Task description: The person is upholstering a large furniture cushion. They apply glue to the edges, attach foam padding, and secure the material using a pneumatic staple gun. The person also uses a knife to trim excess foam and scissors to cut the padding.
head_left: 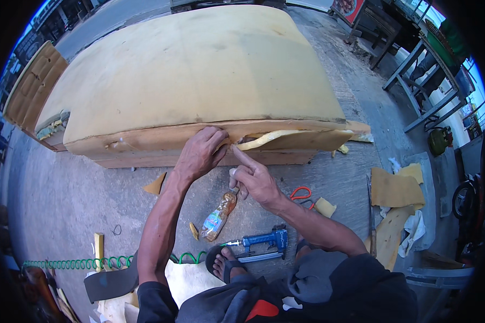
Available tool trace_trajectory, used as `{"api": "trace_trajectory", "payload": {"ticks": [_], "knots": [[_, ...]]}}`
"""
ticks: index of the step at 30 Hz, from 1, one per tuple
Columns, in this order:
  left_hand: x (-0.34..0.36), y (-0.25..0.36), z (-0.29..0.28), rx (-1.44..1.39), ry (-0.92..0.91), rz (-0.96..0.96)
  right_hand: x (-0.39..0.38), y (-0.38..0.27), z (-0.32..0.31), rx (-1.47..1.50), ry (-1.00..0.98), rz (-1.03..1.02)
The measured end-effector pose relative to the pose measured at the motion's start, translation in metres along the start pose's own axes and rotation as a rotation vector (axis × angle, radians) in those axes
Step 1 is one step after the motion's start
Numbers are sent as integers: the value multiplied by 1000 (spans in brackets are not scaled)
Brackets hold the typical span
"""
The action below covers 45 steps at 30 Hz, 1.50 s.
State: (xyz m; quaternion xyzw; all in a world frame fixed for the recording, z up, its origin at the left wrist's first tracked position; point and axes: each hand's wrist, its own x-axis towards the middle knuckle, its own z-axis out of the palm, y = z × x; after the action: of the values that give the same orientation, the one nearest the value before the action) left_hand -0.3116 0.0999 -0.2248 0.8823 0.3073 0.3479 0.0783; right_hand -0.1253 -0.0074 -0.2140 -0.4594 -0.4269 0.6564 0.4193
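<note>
A large yellow foam cushion point(199, 75) covers a long wooden base point(145, 160) in front of me. My left hand point(202, 153) is closed, its fingers curled and pinching the cushion's near lower edge. Just right of it, the index finger of my right hand point(257, 182) reaches out to the inner end of a loose pale foam strip point(272, 138). The other right fingers are loosely bent, apart from the thumb, and one has a white patch. The strip bows out where the edge foam gapes from the base. Below my right hand lies a plastic bottle point(219, 216) with brownish contents.
On the floor are a blue air stapler point(264, 242) with a green coiled hose point(75, 264), red-handled scissors point(302, 195) and foam scraps point(396, 188). A padded panel point(35, 86) stands at the left. At the right, a person stands by a metal-legged table point(428, 81).
</note>
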Motion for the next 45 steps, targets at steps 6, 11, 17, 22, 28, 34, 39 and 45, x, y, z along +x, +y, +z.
{"api": "trace_trajectory", "payload": {"ticks": [6,11,17,22,28,34,39,45], "knots": [[9,17,24,283,175,74,-29,0,-52,-924,315,-671],[43,24,30,432,193,228,-3,-11,-90,-1189,513,-963],[55,19,30,504,135,343,22,-2,-100,-1301,472,-1049],[61,23,36,327,258,229,30,4,-105,-1351,471,-1036],[55,24,34,414,204,276,37,5,-108,-1325,540,-1118],[54,25,37,435,187,268,26,2,-103,-1378,634,-1076],[54,33,33,397,181,204,31,-20,-108,-1500,717,-1039],[39,54,40,251,328,67,36,-22,-124,-1496,650,-995]]}}
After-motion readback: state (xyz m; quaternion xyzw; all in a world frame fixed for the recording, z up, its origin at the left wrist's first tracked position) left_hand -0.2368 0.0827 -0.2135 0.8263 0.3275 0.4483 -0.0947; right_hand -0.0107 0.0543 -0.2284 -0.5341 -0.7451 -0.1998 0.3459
